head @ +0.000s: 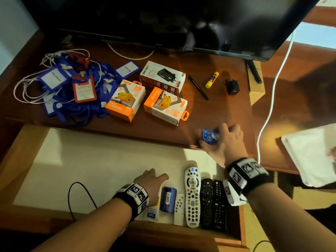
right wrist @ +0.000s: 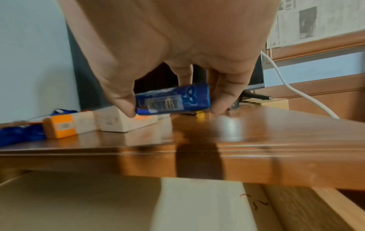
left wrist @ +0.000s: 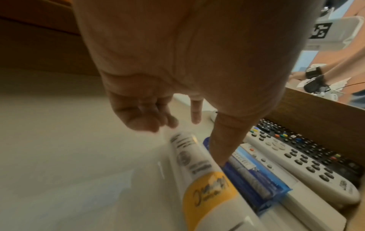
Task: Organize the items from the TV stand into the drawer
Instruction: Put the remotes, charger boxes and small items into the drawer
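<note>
My right hand (head: 213, 137) pinches a small blue packet (head: 210, 136) between thumb and fingers, just above the front edge of the TV stand (head: 218, 110). The right wrist view shows the blue packet (right wrist: 173, 100) with a barcode, lifted a little off the wood. My left hand (head: 158, 180) is down in the open drawer (head: 72, 160), fingers loosely curled and holding nothing. Its thumb (left wrist: 219, 148) touches a blue box (left wrist: 254, 179) lying beside a white tube (left wrist: 203, 175) with a yellow label. A white remote (head: 192, 195) and two black remotes (head: 213, 203) lie side by side at the drawer's right.
On the stand lie a heap of blue lanyards (head: 69, 88), three charger boxes (head: 125, 100), a black pen (head: 198, 87), a yellow glue stick (head: 212, 80) and a black adapter (head: 232, 87). The TV (head: 163, 19) overhangs the back. A white cable (head: 271, 106) hangs at the right.
</note>
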A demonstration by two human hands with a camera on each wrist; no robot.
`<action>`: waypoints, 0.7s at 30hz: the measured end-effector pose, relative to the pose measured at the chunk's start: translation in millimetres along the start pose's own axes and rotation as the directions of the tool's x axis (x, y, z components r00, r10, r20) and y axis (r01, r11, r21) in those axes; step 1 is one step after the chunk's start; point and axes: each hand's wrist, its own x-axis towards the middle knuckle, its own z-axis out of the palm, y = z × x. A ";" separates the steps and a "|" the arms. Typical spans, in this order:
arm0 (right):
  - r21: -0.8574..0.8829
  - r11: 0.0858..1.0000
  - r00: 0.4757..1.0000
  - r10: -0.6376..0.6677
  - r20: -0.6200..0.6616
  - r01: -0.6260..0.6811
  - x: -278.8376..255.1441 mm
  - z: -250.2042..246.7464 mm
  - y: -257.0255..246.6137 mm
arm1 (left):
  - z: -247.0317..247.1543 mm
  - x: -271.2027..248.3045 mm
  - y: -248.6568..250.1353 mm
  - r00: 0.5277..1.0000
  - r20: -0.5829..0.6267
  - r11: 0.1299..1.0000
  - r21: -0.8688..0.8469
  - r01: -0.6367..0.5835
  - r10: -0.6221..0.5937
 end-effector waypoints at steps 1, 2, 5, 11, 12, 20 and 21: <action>0.046 0.998 0.999 -0.039 -0.037 0.041 -14.9 -1.7 2.1 | 0.5 0.6 3.2 0.999 -0.032 0.999 0.040 -0.013 0.014; 0.080 0.993 0.995 -0.087 -0.044 0.091 -30.0 0.9 3.8 | 1.6 1.6 6.9 0.999 -0.043 0.997 0.074 -0.028 0.031; 0.046 0.979 0.971 -0.205 0.125 0.200 -64.2 11.4 -1.0 | 6.9 5.9 14.3 0.999 -0.011 0.991 0.129 -0.037 0.039; -0.063 0.984 0.894 -0.121 0.432 0.164 -74.2 40.9 -29.8 | 11.8 4.5 14.9 0.997 0.059 0.968 0.244 -0.061 0.047; -0.086 0.986 0.884 -0.089 0.458 0.144 -70.7 51.4 -33.5 | 15.3 2.3 14.2 0.996 0.064 0.960 0.269 -0.074 0.059; -0.097 0.992 0.860 -0.025 0.509 0.086 -43.7 92.9 -73.3 | -6.2 -41.9 -11.6 0.995 -0.098 0.997 -0.077 0.020 -0.028; -0.123 0.988 0.845 -0.015 0.535 0.095 -40.8 95.6 -78.3 | -15.8 -49.3 -17.8 0.988 -0.141 0.991 -0.125 0.041 -0.058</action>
